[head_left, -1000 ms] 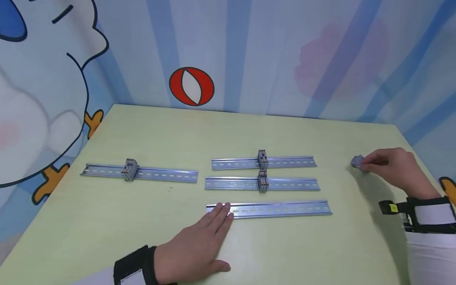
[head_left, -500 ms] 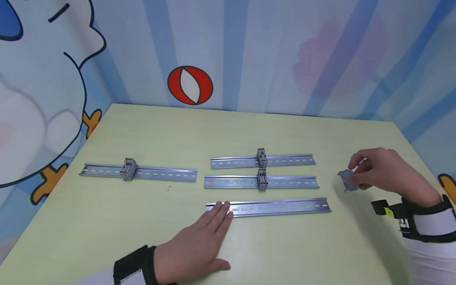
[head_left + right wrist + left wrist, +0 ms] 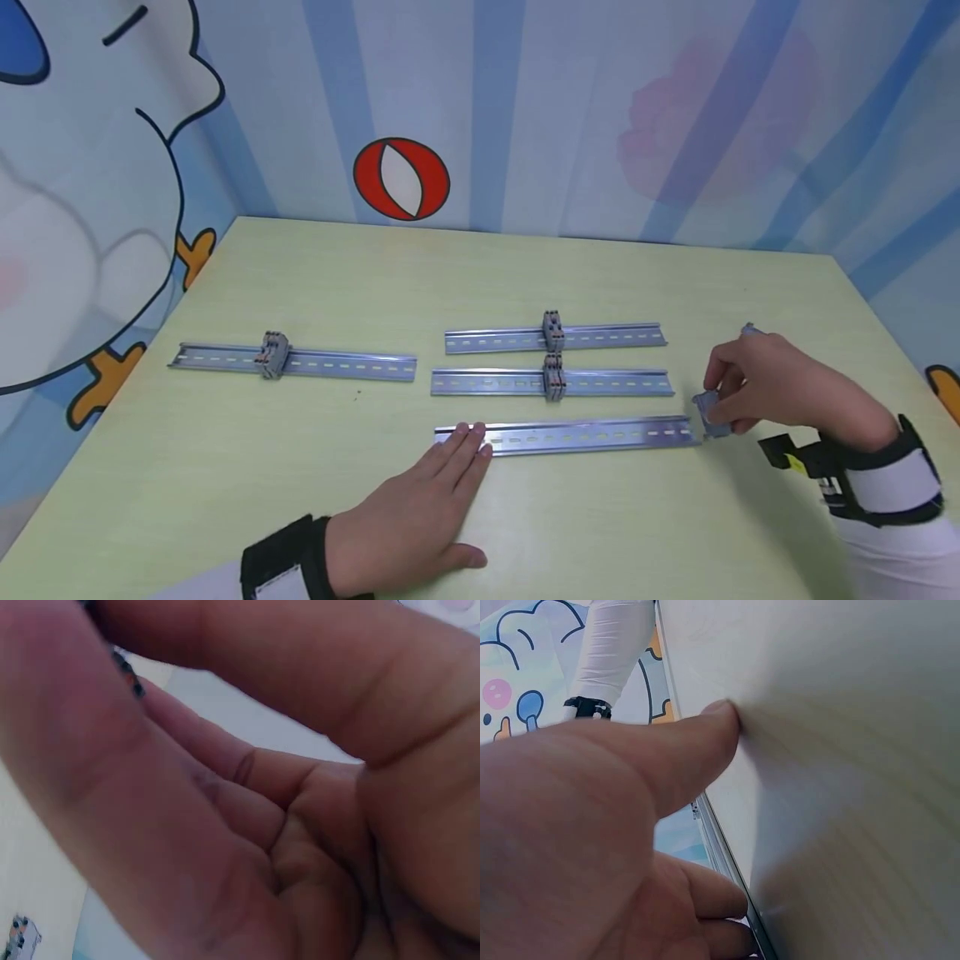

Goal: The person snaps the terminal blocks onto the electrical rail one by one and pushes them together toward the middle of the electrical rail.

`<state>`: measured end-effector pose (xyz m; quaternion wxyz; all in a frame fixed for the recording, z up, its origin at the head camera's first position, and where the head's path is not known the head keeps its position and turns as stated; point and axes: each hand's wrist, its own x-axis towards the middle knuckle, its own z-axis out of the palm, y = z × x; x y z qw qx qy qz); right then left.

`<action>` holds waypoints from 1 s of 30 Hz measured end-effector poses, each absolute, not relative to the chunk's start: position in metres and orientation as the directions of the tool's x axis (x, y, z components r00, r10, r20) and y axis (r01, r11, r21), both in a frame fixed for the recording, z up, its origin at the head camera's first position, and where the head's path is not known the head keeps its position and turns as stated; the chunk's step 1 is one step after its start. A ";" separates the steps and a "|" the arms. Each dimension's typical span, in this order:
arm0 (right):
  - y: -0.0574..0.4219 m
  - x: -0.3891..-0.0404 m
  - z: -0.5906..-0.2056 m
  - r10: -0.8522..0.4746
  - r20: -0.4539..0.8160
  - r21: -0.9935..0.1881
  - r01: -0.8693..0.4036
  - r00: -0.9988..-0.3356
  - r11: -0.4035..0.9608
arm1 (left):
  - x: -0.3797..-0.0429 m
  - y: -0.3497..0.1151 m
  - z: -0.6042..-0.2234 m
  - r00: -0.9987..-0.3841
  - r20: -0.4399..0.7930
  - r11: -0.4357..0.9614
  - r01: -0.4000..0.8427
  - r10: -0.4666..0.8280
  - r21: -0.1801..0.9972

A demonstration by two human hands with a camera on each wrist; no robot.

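My left hand (image 3: 412,521) lies flat with straight fingers, their tips on the left end of the nearest slotted metal DIN rail (image 3: 592,436). That rail carries no block. Between thumb and fingers my right hand (image 3: 783,387) pinches a grey terminal block (image 3: 708,414), just off the right end of the same rail. In the right wrist view, the fingers hide most of the held block. Another small grey piece (image 3: 750,329) shows behind the right hand, mostly covered by it. In the left wrist view, the thumb (image 3: 705,742) is spread from the fingers, which lie along the rail edge.
Two more DIN rails lie parallel behind, the middle one (image 3: 487,384) and the far one (image 3: 487,341), bearing terminal blocks (image 3: 553,379). On the left, a fourth rail (image 3: 360,367) carries a block (image 3: 273,355). A printed backdrop (image 3: 525,125) rises behind the pale table (image 3: 225,483).
My right hand has lifted the grey terminal block from the right side and carried it left and nearer, to the front rail's right end. My left hand has stayed put.
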<state>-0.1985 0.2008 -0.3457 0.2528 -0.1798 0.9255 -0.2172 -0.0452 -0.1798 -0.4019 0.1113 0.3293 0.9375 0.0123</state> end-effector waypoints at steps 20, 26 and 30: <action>0.180 -0.192 -0.360 -0.475 -0.390 -0.453 -0.284 -0.789 0.845 | -0.046 -0.180 -0.404 -0.755 -0.193 0.776 0.625 0.627 0.078; 0.176 -0.192 -0.361 -0.484 -0.365 -0.479 -0.285 -0.795 0.830 | -0.046 -0.179 -0.404 -0.755 -0.198 0.776 0.628 0.626 0.060; 0.176 -0.193 -0.360 -0.470 -0.382 -0.476 -0.266 -0.796 0.838 | -0.046 -0.179 -0.403 -0.759 -0.207 0.782 0.620 0.618 0.063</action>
